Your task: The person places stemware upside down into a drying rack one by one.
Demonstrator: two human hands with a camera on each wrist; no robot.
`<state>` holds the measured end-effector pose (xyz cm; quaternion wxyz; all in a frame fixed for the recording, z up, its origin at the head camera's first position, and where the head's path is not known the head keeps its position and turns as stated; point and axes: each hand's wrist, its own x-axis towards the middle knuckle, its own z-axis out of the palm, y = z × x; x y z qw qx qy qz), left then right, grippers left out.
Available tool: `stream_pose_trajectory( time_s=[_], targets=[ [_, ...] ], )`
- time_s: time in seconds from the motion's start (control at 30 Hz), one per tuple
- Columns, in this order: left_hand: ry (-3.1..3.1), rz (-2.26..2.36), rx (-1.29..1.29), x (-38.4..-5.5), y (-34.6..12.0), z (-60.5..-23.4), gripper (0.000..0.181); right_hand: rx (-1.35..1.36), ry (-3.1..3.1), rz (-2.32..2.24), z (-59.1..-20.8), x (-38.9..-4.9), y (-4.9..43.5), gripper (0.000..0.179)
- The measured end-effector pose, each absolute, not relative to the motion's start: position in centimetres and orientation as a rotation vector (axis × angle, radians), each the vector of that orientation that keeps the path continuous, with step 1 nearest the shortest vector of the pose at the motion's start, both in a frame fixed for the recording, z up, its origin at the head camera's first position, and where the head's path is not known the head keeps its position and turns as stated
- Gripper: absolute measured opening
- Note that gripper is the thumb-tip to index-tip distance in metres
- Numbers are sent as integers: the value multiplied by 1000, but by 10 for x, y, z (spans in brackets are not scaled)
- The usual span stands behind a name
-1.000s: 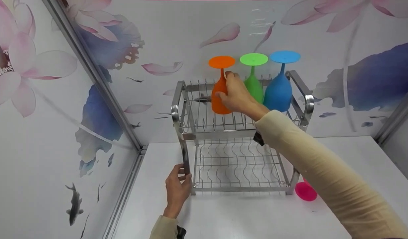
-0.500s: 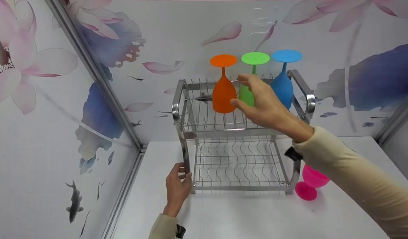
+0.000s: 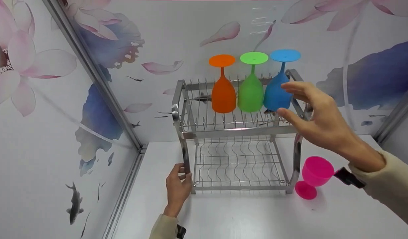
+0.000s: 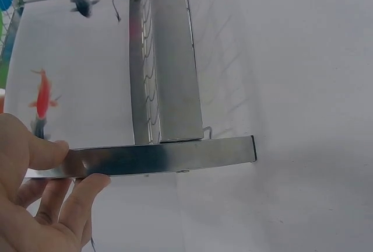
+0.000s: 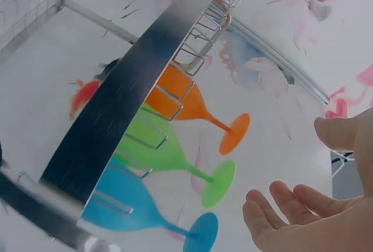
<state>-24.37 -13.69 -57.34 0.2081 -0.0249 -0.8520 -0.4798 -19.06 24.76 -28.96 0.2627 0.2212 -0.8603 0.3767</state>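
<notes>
Three goblets stand upside down in a row on the upper tier of a two-tier metal dish rack (image 3: 237, 132): an orange goblet (image 3: 223, 94), a green goblet (image 3: 251, 94) and a blue goblet (image 3: 275, 93). My left hand (image 3: 178, 187) grips the rack's left front leg low down; in the left wrist view, thumb and fingers of that left hand (image 4: 46, 188) pinch the flat metal bar (image 4: 140, 158). In front of the blue goblet's right side, my right hand (image 3: 323, 119) hangs with thumb and fingers spread apart, nothing between them. The right wrist view shows the same right hand (image 5: 320, 205) apart from the goblets.
A pink goblet (image 3: 318, 171) is on the white table (image 3: 244, 215) by the rack's right front foot, its round base toward me. The rack's lower tier (image 3: 237, 166) holds wavy wires. Printed wall panels (image 3: 177, 33) close off the back and left.
My right hand has let go of the orange goblet and moved right, past the green one to the blue one. The pink goblet has come into full view. My left hand has stayed put.
</notes>
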Motion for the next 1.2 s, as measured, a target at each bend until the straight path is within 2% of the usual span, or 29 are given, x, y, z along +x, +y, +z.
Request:
stream_pose_trajectory(
  time_s=[0.5, 0.97, 1.2],
  targets=[
    [-2375, -1341, -99, -243, -141, -574, 36, 467, -2283, 957, -344, -148, 300, 70],
    [-2369, -1349, -93, -243, -140, -575, 37, 169, -2315, 1111, -439, -123, 349, 60],
    [-2374, -1344, -92, -243, -139, -576, 35, -23, -2325, 1114, -493, -120, 361, 63]
  ],
)
